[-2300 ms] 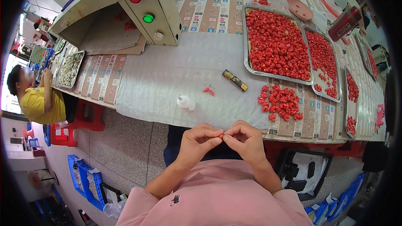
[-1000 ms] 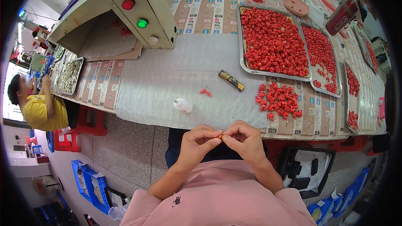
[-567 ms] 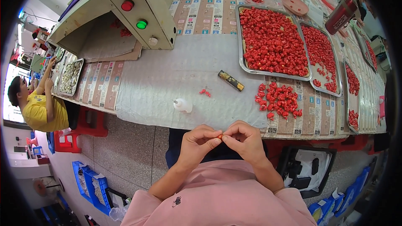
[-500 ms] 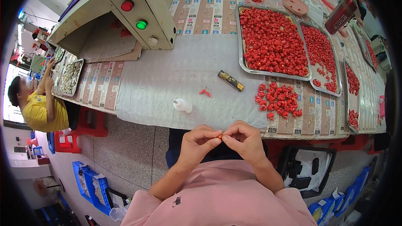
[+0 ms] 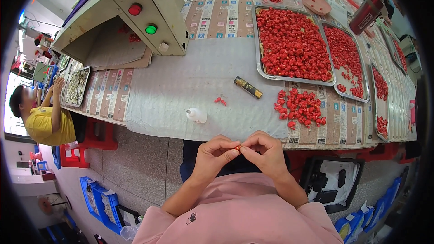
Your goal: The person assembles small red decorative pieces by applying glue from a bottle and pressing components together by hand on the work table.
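Close to the table's front edge, my left hand [image 5: 213,154] and my right hand [image 5: 266,154] meet fingertip to fingertip. Both are closed in a pinch on one small red piece [image 5: 238,147], mostly hidden by thumbs and forefingers. Ahead of them on a white sheet [image 5: 167,90] stands a white squeeze bottle [image 5: 198,115] with a thin nozzle. A few tiny red bits [image 5: 220,101] lie beyond it, and a black-and-gold lighter-shaped stick [image 5: 248,87] rests further right. A loose heap of glossy red pieces [image 5: 302,107] sits right of the sheet.
Metal trays of red pieces [image 5: 296,45] [image 5: 346,58] stand at the back right, near a dark red flask [image 5: 367,14] and a pink dish [image 5: 316,3]. A beige machine [image 5: 135,27] with red and green buttons occupies the left. A co-worker in yellow [image 5: 49,119] sits far left.
My hands keep the same pinch on the small red piece. The view has shifted very slightly. At the far left, the co-worker's raised hands have come lower and closer together.
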A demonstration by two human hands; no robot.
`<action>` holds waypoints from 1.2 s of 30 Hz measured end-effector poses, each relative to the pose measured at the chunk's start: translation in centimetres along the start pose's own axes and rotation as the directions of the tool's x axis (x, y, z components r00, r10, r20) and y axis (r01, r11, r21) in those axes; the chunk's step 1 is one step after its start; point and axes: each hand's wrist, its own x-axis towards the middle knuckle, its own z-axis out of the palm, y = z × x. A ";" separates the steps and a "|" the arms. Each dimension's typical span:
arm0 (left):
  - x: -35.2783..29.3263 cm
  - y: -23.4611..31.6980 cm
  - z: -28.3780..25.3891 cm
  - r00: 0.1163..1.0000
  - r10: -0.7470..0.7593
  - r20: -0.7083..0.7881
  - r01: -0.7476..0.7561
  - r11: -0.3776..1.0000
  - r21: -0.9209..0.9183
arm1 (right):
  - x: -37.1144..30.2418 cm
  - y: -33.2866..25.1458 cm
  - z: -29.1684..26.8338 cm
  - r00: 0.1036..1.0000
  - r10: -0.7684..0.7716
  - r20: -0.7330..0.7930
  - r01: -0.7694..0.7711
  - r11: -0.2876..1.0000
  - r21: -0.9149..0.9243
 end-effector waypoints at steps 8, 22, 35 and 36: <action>0.2 0.1 0.4 0.984 -0.178 0.034 0.179 0.935 -0.307 | -0.6 -0.3 -0.1 1.000 0.021 -0.008 -0.020 0.986 0.166; 0.1 -0.1 0.5 0.964 -0.252 0.088 0.265 0.859 -0.437 | -0.8 -0.8 -0.7 1.000 -0.008 -0.008 0.007 0.999 -0.048; -0.1 0.3 0.9 1.000 -0.010 -0.006 0.010 0.993 -0.119 | -1.0 -0.8 -0.4 0.996 -0.076 -0.036 0.069 0.984 -0.162; -0.2 0.3 0.9 1.000 0.006 -0.015 -0.007 0.996 -0.094 | -1.0 -0.8 -0.3 0.995 -0.087 -0.039 0.080 0.984 -0.161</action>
